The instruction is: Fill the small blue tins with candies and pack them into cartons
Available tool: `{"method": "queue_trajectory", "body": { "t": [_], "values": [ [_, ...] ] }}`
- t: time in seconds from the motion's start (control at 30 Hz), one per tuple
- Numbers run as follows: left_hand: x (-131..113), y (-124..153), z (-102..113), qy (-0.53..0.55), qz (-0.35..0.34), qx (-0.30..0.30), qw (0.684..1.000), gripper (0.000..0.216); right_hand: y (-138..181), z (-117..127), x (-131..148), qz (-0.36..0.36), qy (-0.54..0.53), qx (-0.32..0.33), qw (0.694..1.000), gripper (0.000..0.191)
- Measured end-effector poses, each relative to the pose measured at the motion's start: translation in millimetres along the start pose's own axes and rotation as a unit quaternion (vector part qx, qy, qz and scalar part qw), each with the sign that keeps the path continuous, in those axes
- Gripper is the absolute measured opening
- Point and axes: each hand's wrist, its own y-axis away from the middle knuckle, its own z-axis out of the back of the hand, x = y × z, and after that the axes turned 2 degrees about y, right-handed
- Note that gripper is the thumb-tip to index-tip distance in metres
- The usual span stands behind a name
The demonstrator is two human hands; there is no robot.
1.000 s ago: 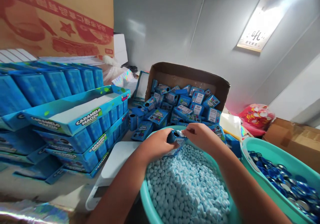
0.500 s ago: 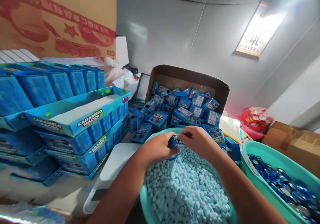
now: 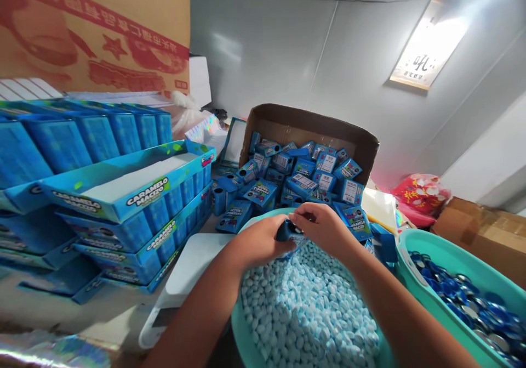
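My left hand (image 3: 269, 237) is wrapped round a small blue candy box (image 3: 296, 238), which it holds above the basin. The top of the box faces up, with a dark gap showing there. Over that top, my right hand (image 3: 318, 218) has its thumb and fingers pinched together; what they grip is hidden. Below both hands, a turquoise basin (image 3: 242, 332) holds a heap of pale blue candies (image 3: 308, 307).
Behind the basin, a tipped carton (image 3: 312, 121) spills blue candy boxes (image 3: 304, 184). At left are stacked display trays (image 3: 135, 192) and a white scale (image 3: 193, 266). Right of me, a second turquoise basin (image 3: 415, 247) contains shiny blue and silver discs (image 3: 468, 302).
My right hand's fingers have shifted slightly at the top of the candy box. The left hand keeps its hold in nearly the same place.
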Motion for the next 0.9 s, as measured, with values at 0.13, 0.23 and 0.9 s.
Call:
{"method": "queue_trajectory", "body": {
  "t": [0.13,0.23,0.9],
  "values": [
    [0.6,-0.2,-0.2,0.005,-0.001,-0.003,1.0,0.041,-2.3,2.1,-2.1,0.003,-0.073,0.024,0.997,0.023],
    [1.0,-0.1,-0.8,0.009,0.004,-0.005,1.0,0.038,-2.7,1.9,-3.2,0.012,-0.122,0.041,0.992,0.019],
    [3.9,-6.9,-4.2,0.051,0.096,-0.055,0.993,0.045,-25.5,12.1,-54.1,-0.132,0.018,0.033,0.991,0.014]
  ]
}}
